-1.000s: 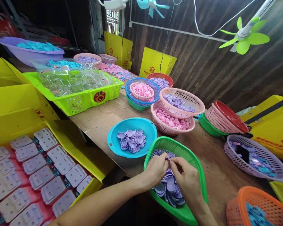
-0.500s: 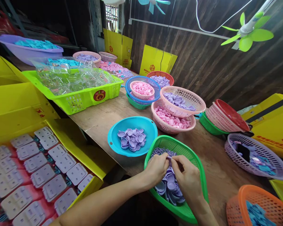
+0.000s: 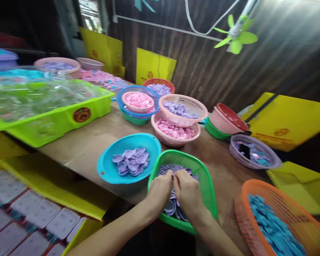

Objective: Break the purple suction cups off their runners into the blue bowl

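My left hand (image 3: 160, 190) and my right hand (image 3: 188, 190) meet over a green basket (image 3: 210, 188), fingertips pinched together. Between them is a small purple plastic piece, mostly hidden by the fingers. Under the hands, the basket holds purple round, shallow cup-like pieces (image 3: 170, 207) at the near end. A heap of smaller purple pieces (image 3: 168, 168) fills its far end, partly covered by my hands. Just left stands a turquoise bowl (image 3: 104, 161) with more purple cup-like pieces (image 3: 133, 161).
Behind are stacked pink baskets (image 3: 176, 142) and a blue basket (image 3: 120, 97). An orange basket (image 3: 245, 213) of blue pieces stands right, near a lilac basket (image 3: 237, 160). A lime crate (image 3: 53, 129) of clear packaging is left; below it, a yellow carton (image 3: 93, 227) holds boxed items.
The view has swung to the right, so the table's contents sit further left. Both hands stay pinched together over the green basket, now drawn closer together and more upright.
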Demonstrator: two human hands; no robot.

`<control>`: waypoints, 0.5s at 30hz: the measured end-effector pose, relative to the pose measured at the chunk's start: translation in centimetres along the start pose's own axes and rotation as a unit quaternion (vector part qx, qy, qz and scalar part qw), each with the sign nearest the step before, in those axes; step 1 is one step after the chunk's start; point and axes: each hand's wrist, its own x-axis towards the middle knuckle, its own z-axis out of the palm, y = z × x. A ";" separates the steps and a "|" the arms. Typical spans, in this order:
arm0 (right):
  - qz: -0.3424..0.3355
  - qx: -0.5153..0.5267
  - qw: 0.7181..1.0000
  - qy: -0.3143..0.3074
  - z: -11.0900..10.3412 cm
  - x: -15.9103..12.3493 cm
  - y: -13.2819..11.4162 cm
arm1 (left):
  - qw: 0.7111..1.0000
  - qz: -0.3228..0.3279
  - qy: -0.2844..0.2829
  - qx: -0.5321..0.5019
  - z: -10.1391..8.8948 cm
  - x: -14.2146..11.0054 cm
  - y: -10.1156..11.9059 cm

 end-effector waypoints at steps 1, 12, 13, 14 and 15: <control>0.004 -0.010 1.000 -0.003 0.0 0.0 -0.2 | 1.000 0.000 -0.002 0.007 -0.1 0.1 0.2; -0.010 0.068 0.997 -0.026 0.0 2.5 3.0 | 0.998 0.020 -0.001 0.064 -1.4 3.7 -3.5; -0.001 0.064 0.997 -0.047 0.6 3.2 3.9 | 0.995 0.007 0.003 0.098 -2.4 4.7 -5.0; 0.025 0.040 0.996 -0.081 1.3 3.8 4.6 | 0.990 -0.022 0.005 0.142 -3.4 5.6 -6.5; 0.039 0.027 0.993 -0.108 2.2 4.3 5.1 | 0.980 -0.057 0.014 0.189 -4.4 6.3 -7.9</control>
